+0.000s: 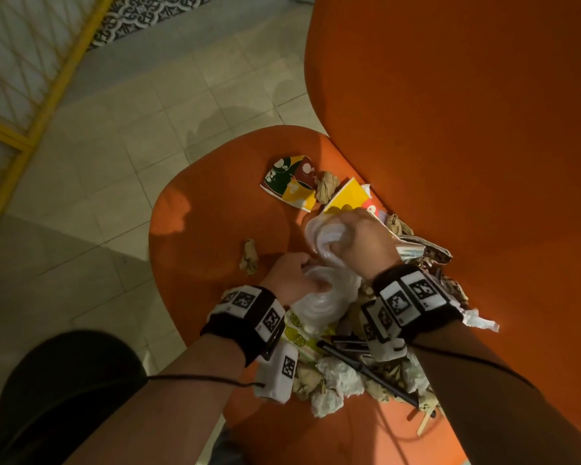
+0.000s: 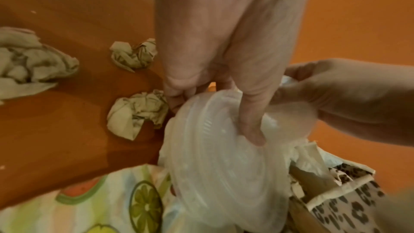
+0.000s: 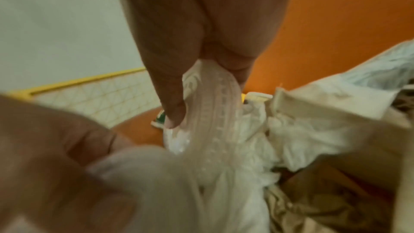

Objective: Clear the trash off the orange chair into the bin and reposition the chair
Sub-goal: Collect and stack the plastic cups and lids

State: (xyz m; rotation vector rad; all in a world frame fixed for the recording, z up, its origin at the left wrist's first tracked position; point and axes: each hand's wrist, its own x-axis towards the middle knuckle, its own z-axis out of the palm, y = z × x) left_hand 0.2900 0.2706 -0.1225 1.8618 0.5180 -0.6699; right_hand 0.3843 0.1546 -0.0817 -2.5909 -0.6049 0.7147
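Observation:
An orange chair carries a heap of trash along the foot of its backrest. My left hand grips a clear plastic lid, thumb pressed on its ridged face. My right hand pinches a second clear plastic lid between thumb and fingers, seen close in the right wrist view. Around the hands lie crumpled brown paper balls, white tissues, flattened colourful paper cups, a leopard-print cup and black straws. No bin is in view.
Pale floor tiles spread to the left of the chair. A yellow-framed lattice screen stands at far left. The chair's tall orange backrest rises on the right. A dark rounded shape sits at lower left.

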